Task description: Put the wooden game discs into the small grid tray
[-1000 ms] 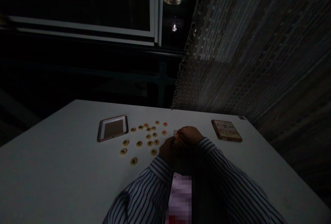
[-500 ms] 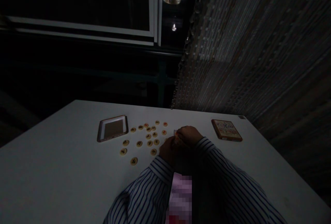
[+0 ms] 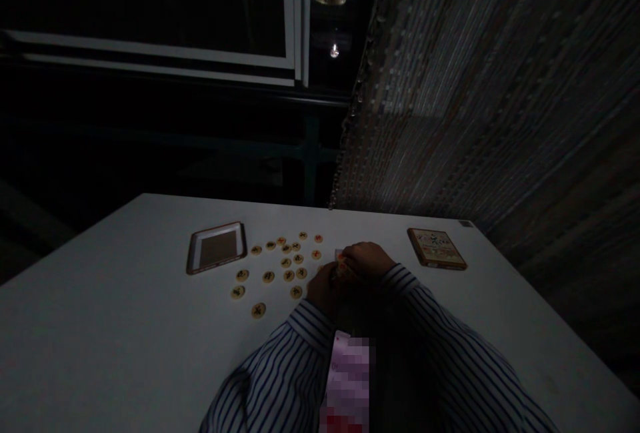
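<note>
Both my hands meet above the white table [image 3: 125, 326], just right of several round tan game pieces [image 3: 280, 269] scattered on it. My left hand [image 3: 324, 291] and my right hand [image 3: 367, 259] are closed together around a small pale thing with a red mark [image 3: 341, 261], pinched between the fingertips. It looks like one of the pieces, but the light is too dim to be sure. Striped sleeves cover both forearms.
An open shallow box tray [image 3: 217, 247] lies left of the pieces. A flat printed box lid [image 3: 436, 247] lies at the right, near the table's far corner. A bead curtain [image 3: 475, 86] hangs behind the table on the right; a dark window is behind on the left.
Almost nothing has changed. My hands stay together at the same spot with only slight finger movement, and the view has drifted a little.
</note>
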Motion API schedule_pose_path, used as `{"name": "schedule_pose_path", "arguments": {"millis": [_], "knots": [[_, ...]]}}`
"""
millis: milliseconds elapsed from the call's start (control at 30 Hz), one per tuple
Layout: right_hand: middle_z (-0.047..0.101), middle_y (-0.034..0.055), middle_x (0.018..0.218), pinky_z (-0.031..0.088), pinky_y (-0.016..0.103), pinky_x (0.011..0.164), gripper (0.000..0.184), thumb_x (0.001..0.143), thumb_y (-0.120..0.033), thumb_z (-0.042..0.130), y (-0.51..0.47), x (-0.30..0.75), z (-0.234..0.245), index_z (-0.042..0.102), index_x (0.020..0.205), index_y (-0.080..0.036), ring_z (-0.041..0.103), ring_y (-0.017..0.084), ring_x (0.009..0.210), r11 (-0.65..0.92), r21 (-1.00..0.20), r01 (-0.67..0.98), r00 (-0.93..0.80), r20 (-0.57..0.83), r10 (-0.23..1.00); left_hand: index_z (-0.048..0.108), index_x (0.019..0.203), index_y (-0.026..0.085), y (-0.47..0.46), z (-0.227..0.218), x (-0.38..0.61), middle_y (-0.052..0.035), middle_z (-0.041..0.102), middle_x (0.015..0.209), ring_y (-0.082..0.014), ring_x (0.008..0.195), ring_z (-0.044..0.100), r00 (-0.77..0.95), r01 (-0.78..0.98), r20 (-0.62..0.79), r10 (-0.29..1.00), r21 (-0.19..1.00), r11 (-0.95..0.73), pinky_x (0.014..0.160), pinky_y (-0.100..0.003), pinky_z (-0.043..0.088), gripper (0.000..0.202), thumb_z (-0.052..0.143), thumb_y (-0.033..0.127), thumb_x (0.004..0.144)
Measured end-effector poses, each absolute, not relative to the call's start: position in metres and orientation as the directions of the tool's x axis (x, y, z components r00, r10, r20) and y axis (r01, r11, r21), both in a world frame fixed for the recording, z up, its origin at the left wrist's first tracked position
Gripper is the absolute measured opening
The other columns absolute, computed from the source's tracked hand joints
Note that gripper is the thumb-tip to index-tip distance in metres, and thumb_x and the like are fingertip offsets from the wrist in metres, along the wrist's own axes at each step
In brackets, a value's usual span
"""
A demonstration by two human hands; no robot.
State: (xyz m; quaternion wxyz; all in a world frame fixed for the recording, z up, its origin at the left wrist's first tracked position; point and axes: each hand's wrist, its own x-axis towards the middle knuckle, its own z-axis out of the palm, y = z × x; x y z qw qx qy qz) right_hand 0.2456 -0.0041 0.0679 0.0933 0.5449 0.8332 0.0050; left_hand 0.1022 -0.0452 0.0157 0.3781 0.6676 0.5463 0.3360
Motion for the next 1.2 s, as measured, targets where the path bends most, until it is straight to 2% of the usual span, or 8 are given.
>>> {"name": "schedule_pose_path", "arguments": {"millis": [267, 400, 533, 933, 1067, 1200], "knots": [[0.066, 0.0101, 0.087, 0.037, 0.029, 0.069, 0.03, 0.085, -0.032, 0.034, -0.009, 0.245, 0.07, 0.06, 0.09, -0.017, 0.06, 0.02, 0.082, 0.426, 0.16, 0.89, -0.41, -0.128, 0.903, 0.053, 0.11, 0.014, -0.045, 0.012, 0.103, -0.0098, 0.062, 0.104, -0.0202, 0.093, 0.058, 0.181, 0.486, 0.067, 0.981, 0.861, -0.149, 0.08, -0.031, 0.045, 0.037, 0.045, 0.027, 0.076], [0.065, 0.0093, 0.089, 0.037, 0.03, 0.07, 0.028, 0.084, -0.031, 0.035, -0.01, 0.242, 0.072, 0.059, 0.092, -0.02, 0.059, 0.021, 0.083, 0.454, 0.161, 0.876, -0.437, -0.133, 0.89, 0.051, 0.11, 0.011, -0.044, 0.012, 0.103, -0.0112, 0.061, 0.107, -0.0205, 0.096, 0.056, 0.199, 0.494, 0.077, 0.977, 0.853, -0.168, 0.083, -0.031, 0.044, 0.036, 0.042, 0.024, 0.077], [0.065, 0.0091, 0.091, 0.036, 0.029, 0.07, 0.026, 0.083, -0.033, 0.039, -0.011, 0.24, 0.074, 0.057, 0.097, -0.021, 0.059, 0.02, 0.085, 0.466, 0.143, 0.873, -0.445, -0.159, 0.881, 0.052, 0.109, 0.013, -0.045, 0.013, 0.103, -0.01, 0.061, 0.107, -0.0197, 0.097, 0.056, 0.196, 0.499, 0.091, 0.976, 0.848, -0.179, 0.083, -0.031, 0.043, 0.034, 0.042, 0.024, 0.078], [0.065, 0.0074, 0.094, 0.035, 0.028, 0.072, 0.024, 0.083, -0.029, 0.039, -0.013, 0.239, 0.076, 0.057, 0.097, -0.021, 0.057, 0.019, 0.088, 0.45, 0.119, 0.885, -0.43, -0.163, 0.888, 0.054, 0.107, 0.015, -0.047, 0.018, 0.102, -0.0081, 0.062, 0.105, -0.0198, 0.095, 0.057, 0.182, 0.518, 0.08, 0.98, 0.839, -0.165, 0.082, -0.03, 0.044, 0.033, 0.043, 0.026, 0.077], [0.065, 0.0077, 0.094, 0.035, 0.028, 0.074, 0.026, 0.084, -0.029, 0.036, -0.011, 0.245, 0.077, 0.058, 0.096, -0.02, 0.057, 0.019, 0.09, 0.436, 0.112, 0.893, -0.425, -0.106, 0.899, 0.055, 0.105, 0.015, -0.047, 0.016, 0.101, -0.0077, 0.063, 0.101, -0.0187, 0.091, 0.058, 0.171, 0.495, 0.109, 0.979, 0.85, -0.181, 0.079, -0.03, 0.046, 0.032, 0.044, 0.023, 0.077], [0.064, 0.0067, 0.098, 0.034, 0.027, 0.076, 0.029, 0.085, -0.03, 0.035, -0.009, 0.254, 0.086, 0.058, 0.1, -0.02, 0.056, 0.018, 0.091, 0.402, 0.072, 0.913, -0.4, -0.048, 0.915, 0.055, 0.105, 0.014, -0.043, 0.011, 0.099, -0.0084, 0.064, 0.1, -0.0168, 0.09, 0.059, 0.066, 0.465, 0.164, 0.984, 0.868, -0.176, 0.08, -0.029, 0.047, 0.031, 0.042, 0.02, 0.077]]}}
